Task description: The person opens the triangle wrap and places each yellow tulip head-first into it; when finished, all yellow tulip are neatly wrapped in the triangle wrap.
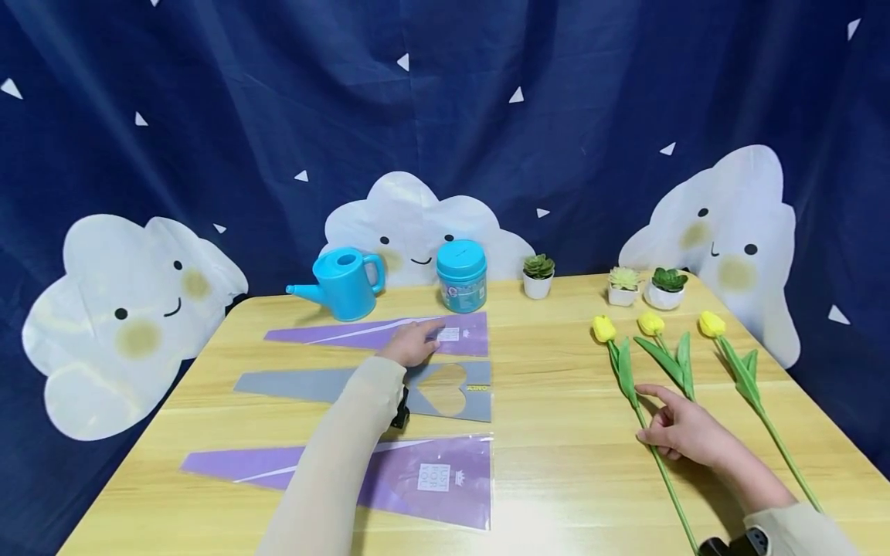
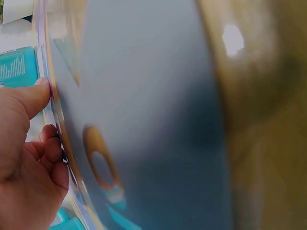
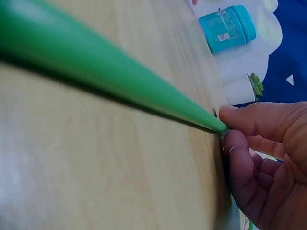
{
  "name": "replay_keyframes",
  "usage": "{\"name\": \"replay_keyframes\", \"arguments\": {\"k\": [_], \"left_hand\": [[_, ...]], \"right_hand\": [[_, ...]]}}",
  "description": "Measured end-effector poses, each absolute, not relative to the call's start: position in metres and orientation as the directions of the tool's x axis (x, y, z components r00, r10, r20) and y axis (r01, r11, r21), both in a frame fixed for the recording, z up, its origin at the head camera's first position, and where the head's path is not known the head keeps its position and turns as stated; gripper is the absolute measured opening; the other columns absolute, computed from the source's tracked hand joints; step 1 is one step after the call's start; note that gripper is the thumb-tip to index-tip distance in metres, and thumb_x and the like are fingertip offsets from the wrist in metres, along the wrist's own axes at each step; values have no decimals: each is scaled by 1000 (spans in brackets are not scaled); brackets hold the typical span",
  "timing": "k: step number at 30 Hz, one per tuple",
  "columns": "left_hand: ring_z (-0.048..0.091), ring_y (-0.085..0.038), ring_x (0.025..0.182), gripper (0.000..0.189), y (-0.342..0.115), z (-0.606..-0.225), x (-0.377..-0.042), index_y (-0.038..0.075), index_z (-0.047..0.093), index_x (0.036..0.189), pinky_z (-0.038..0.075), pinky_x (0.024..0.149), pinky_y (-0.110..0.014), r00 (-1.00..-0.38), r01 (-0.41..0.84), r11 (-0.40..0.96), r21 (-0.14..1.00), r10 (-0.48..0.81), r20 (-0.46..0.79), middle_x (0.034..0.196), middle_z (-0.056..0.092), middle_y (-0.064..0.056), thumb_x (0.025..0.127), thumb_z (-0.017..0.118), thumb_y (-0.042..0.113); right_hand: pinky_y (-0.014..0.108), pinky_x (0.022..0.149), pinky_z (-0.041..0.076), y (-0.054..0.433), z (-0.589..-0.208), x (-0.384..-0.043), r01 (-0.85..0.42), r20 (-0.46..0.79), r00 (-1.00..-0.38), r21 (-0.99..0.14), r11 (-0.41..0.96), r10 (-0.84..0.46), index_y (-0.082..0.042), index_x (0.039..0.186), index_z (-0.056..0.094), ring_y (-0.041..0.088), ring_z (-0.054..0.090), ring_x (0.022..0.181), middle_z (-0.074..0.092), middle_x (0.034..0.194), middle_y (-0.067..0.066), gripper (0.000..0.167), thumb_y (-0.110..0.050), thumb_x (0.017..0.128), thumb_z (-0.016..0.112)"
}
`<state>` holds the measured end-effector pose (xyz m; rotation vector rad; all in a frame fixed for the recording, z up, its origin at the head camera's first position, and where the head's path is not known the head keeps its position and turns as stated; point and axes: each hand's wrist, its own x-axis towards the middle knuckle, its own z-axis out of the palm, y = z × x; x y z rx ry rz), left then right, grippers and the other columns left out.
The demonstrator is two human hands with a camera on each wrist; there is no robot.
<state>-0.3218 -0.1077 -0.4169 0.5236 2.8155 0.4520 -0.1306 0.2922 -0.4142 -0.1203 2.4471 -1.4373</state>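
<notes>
On the worktop (image 1: pixel 545 374), we identify the farthest purple wrapping sleeve (image 1: pixel 375 340) at left and the leftmost yellow tulip (image 1: pixel 625 374) at right. We rest the left hand (image 1: pixel 412 344), fingers relaxed, on the sleeve; the right hand (image 1: pixel 684 432) pinches the tulip's stem.

The far curtain (image 1: pixel 459 116) hangs deep navy, dotted with white triangles (image 1: pixel 517 96) and smiling white clouds (image 1: pixel 139 270) with yellowish cheeks, and before it I see a sky-blue watering can (image 1: pixel 351 293), a teal jar (image 1: pixel 462 282) and green plants (image 1: pixel 538 266) in white pots (image 1: pixel 537 289). On the pale yellow wood-grained table (image 1: pixel 549 440), to the left, the far wrapper (image 1: pixel 368 340) and the near wrapper (image 1: pixel 403 486) are purple with a white stripe, the middle wrapper (image 1: pixel 292 384) grey with yellow lettering. The right-hand tulips (image 1: pixel 625 374) carry yellow blooms on green stems.
</notes>
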Motion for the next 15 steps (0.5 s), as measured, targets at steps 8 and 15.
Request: {"name": "replay_keyframes", "arguments": {"k": [8, 15], "left_hand": [[21, -34, 138, 44, -109, -419, -320, 26, 40, 140, 18, 110, -51, -918, 250, 889, 384, 344, -198, 145, 39, -5, 97, 47, 27], [25, -33, 137, 43, -109, -420, -320, 27, 42, 139, 21, 109, -49, -923, 225, 887, 403, 326, -202, 143, 41, -6, 96, 49, 26]], "right_hand": [[27, 46, 43, 291, -415, -131, 84, -216, -955, -856, 509, -206, 8, 140, 18, 12, 46, 52, 45, 68, 5, 75, -2, 82, 65], [28, 46, 44, 289, -415, -131, 83, -210, -959, -848, 523, -189, 7, 139, 20, 13, 47, 52, 46, 68, 6, 73, 0, 80, 63]]}}
